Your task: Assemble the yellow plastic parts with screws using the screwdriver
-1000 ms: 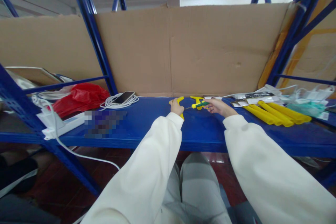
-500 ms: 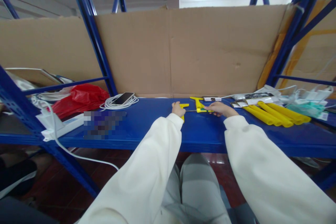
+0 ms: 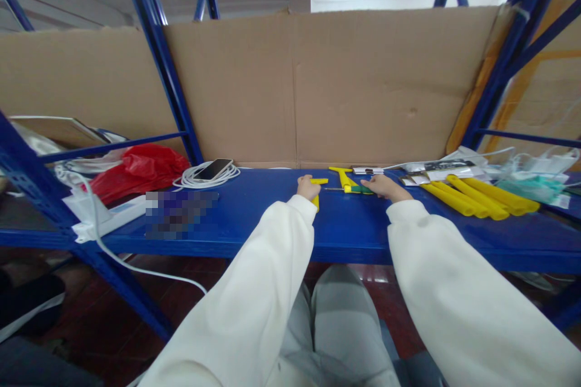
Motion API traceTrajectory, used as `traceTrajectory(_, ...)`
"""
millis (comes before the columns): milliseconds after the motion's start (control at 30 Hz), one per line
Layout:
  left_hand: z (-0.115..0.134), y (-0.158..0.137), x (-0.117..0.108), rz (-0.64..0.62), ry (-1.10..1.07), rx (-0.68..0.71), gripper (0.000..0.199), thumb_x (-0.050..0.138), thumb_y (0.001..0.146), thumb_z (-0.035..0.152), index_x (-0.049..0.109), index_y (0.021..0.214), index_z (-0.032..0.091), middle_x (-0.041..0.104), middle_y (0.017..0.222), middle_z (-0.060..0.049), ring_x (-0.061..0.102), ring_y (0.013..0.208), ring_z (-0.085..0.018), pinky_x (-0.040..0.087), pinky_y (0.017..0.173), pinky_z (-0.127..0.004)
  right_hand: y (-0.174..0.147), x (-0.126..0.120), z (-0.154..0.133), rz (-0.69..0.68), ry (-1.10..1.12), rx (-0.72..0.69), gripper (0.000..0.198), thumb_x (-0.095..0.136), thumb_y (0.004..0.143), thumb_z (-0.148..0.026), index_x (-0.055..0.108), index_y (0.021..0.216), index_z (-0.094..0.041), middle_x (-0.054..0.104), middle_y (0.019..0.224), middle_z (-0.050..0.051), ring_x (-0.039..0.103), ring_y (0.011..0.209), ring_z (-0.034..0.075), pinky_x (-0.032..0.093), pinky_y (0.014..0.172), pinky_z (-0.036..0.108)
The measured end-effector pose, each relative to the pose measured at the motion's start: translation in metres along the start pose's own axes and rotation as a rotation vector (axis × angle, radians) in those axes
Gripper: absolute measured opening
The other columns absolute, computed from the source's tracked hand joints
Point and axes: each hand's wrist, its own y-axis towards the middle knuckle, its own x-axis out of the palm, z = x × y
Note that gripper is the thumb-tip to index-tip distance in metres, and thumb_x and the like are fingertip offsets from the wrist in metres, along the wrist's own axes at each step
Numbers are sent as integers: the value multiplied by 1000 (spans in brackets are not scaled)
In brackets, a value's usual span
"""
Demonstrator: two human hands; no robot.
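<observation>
My left hand (image 3: 308, 188) is closed around a yellow plastic piece (image 3: 319, 181), and part of it is hidden by the fingers. To its right a screwdriver (image 3: 361, 190) with a green and yellow handle lies level, its thin metal shaft pointing toward that piece. My right hand (image 3: 382, 186) has its fingers pinched at the rear end of the screwdriver's handle; the exact contact is small and hard to see. Another yellow plastic part (image 3: 342, 176) stands just behind the screwdriver, partly overlapped by it.
Several yellow tubes (image 3: 476, 198) lie right of my right hand, with plastic packets (image 3: 438, 168) behind. Leftward are a phone (image 3: 214, 169) on a coiled white cable (image 3: 184, 182), a red bag (image 3: 147, 169) and a white box (image 3: 122, 213). Cardboard (image 3: 290, 91) walls the blue shelf's (image 3: 272, 236) back.
My right hand has drawn back slightly to the right, and more of the screwdriver's handle shows. The shaft has shifted a little right, away from the left hand's piece. My left hand stays put.
</observation>
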Motion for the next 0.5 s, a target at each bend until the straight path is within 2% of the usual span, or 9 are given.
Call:
traceTrajectory(67, 2, -1, -1, -5, 4, 0, 52, 63, 61, -3, 66, 110, 11, 56, 132, -18, 58, 121, -27, 42, 105, -28, 4, 0, 2, 27, -88, -7, 40, 53, 93, -44, 74, 93, -9, 73, 84, 19, 71, 93, 30, 54, 77, 34)
traceTrajectory(167, 3, -2, -3, -24, 14, 0, 50, 62, 62, -4, 66, 111, 10, 55, 133, -19, 57, 123, -27, 42, 104, -28, 10, 2, 4, 98, -132, 26, 37, 49, 95, -32, 70, 112, -7, 71, 114, 23, 65, 116, 30, 49, 94, 33)
traceTrajectory(367, -1, 4, 0, -31, -45, 17, 45, 67, 64, 4, 68, 108, 13, 61, 126, -16, 59, 120, -29, 48, 99, -32, 20, 3, 13, 226, -52, 52, 50, 47, 91, -15, 56, 139, -7, 60, 136, 22, 55, 129, 29, 42, 105, 33)
traceTrajectory(500, -5, 11, 3, -8, -112, 23, 40, 71, 65, 10, 69, 105, 14, 67, 116, -15, 62, 115, -30, 49, 98, -36, 28, 2, 17, 245, -125, 95, 52, 46, 91, -19, 55, 142, -18, 52, 144, 20, 46, 135, 36, 40, 107, 49)
